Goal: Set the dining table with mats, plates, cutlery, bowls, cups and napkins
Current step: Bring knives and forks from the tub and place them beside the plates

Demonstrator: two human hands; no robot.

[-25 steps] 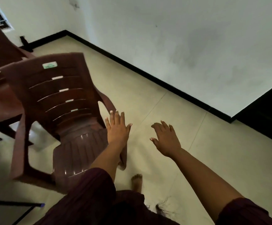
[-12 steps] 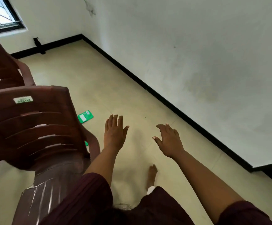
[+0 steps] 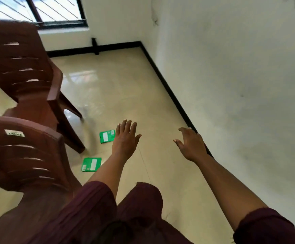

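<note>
fingers [image 3: 125, 125] on the left hand [image 3: 124, 143] are straight and spread, released, holding nothing; those on the right hand [image 3: 191, 147] are loosely spread too, thumb out, grasping nothing. both hands hang out in front of me above the floor [image 3: 125, 85], touching nothing.

none of the task's things are in view: no mats, plates, cutlery, bowls, cups or napkins, and no worktop either. what i do see is two brown plastic chairs on the left, the near chair [image 3: 25, 155] and the far chair [image 3: 20, 64], a window [image 3: 37, 9] at far left, a white wall [image 3: 231, 85] on the right, and two green cards on the floor: one card [image 3: 107, 136] just left of the left hand in the picture, the other card [image 3: 91, 164] nearer, by the left forearm.

i judge this as a walking or turning step between placements, with empty hands, so i can't say how far along the setting is. the next move calls for bringing the worktop or the supply of tableware into view before anything can be picked up, and stepping clear of the cards and chair legs.

against half a second ago, the view has swung toward the window: the far chair and more floor are now showing, a second green card has appeared, and the hands have kept the same open pose.
</note>
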